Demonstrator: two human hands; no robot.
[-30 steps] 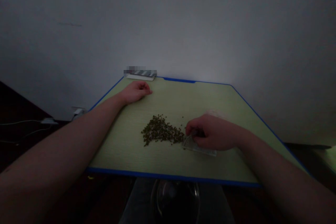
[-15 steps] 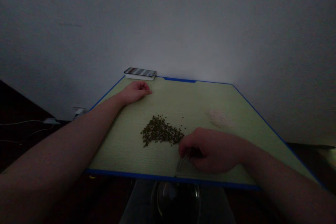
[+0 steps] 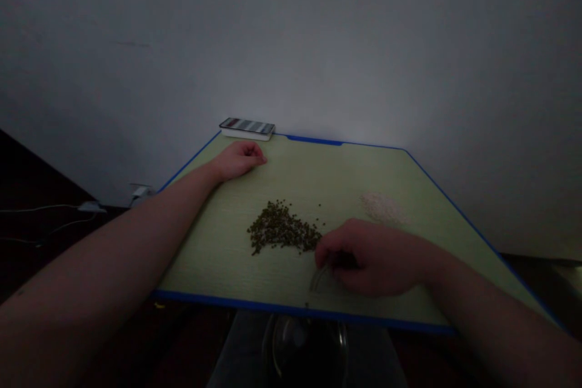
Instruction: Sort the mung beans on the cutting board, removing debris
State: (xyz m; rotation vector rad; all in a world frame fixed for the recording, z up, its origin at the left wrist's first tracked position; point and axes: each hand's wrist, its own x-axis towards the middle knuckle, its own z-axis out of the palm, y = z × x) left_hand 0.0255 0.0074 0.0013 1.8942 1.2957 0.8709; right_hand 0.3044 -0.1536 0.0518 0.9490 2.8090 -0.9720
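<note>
My right hand (image 3: pixel 364 257) is closed near the front of the table, fingertips pinching a clear curved plastic piece (image 3: pixel 319 279) with its edge down towards the tabletop. Most of that piece is hidden by the hand or too faint to make out. Just left of the fingers lies a loose pile of small dark green beans (image 3: pixel 279 229), a few scattered apart. Beyond the right hand is a patch of pale, rice-like grains (image 3: pixel 382 207). My left hand (image 3: pixel 240 159) rests on the table's far left, fingers loosely curled, nothing visible in them.
The pale green tabletop (image 3: pixel 318 176) has a blue edge. A phone (image 3: pixel 248 126) lies on a white box at the back left corner, against the wall. Below the front edge, a clear round bowl (image 3: pixel 307 351) sits between my legs. A plug and cables (image 3: pixel 91 207) are at the left.
The view has shifted slightly. My right hand has tilted the clear piece, so less of its face shows. A single bean now shows by the front edge. My left hand stays in place.
</note>
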